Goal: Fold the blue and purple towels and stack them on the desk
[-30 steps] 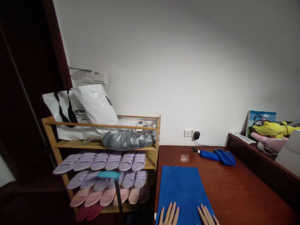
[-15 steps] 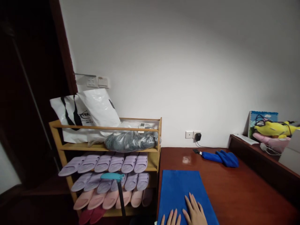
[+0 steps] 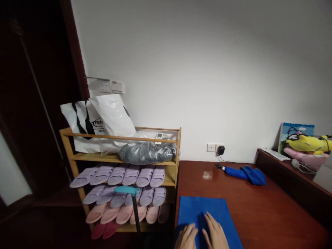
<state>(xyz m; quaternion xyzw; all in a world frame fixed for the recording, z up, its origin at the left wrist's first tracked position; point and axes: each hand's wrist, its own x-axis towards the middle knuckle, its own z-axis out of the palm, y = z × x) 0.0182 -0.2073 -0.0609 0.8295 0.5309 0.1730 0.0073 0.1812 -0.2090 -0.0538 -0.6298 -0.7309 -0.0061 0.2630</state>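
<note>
A blue towel lies spread on the reddish-brown desk, with its near part cut off by the bottom of the view. My left hand rests on its left side, fingers bent and tips touching the cloth. Close beside it, my right hand is open on the towel, fingers stretched forward and the thumb apart. A dark shadow or dip in the cloth shows between the hands. Farther back on the desk lies a second blue cloth, bunched and twisted.
Left of the desk stands a wooden shoe rack with several slippers, a white bag and a plastic-wrapped bundle. A teal-topped black handle stands before it. A yellow plush toy sits on the raised ledge at right.
My right hand has moved left from the towel's right edge, nearer my left hand. My left hand's fingers have bent. The towel's far edge has shifted toward me.
</note>
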